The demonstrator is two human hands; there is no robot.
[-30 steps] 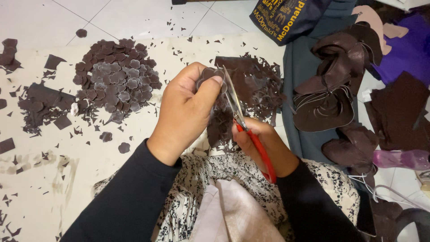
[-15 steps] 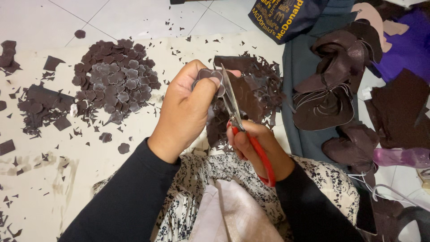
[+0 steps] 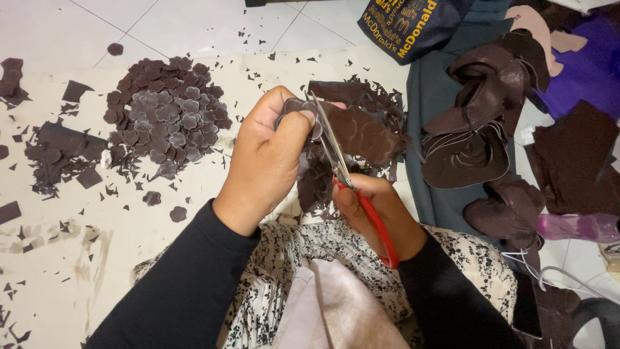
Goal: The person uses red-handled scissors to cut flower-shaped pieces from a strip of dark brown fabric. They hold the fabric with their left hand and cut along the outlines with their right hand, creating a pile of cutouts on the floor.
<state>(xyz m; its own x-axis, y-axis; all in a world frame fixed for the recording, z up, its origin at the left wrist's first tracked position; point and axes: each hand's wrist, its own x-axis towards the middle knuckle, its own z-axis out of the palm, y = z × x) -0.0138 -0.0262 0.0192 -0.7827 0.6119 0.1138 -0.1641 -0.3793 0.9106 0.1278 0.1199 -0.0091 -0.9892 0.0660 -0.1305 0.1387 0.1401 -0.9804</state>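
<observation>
Head view, left hand: the left hand [image 3: 268, 158] is curled shut, and its fingers pinch a small dark brown piece [image 3: 298, 111].
Head view, right hand: the right hand [image 3: 378, 213] is closed around the red handles of the scissors [image 3: 352, 184].
Scissors: the silver blades point up and away, and touch the small piece by the left thumb.
Piece: it is held up above a dark brown sheet [image 3: 358, 129] with shapes drawn on it.
Pile: a heap of cut flower shapes [image 3: 165, 113] lies on the floor to the left, well apart from the hands.
Scraps: tiny brown bits lie all around.
Right side: curled brown cloth [image 3: 475, 139] lies on grey fabric.
</observation>
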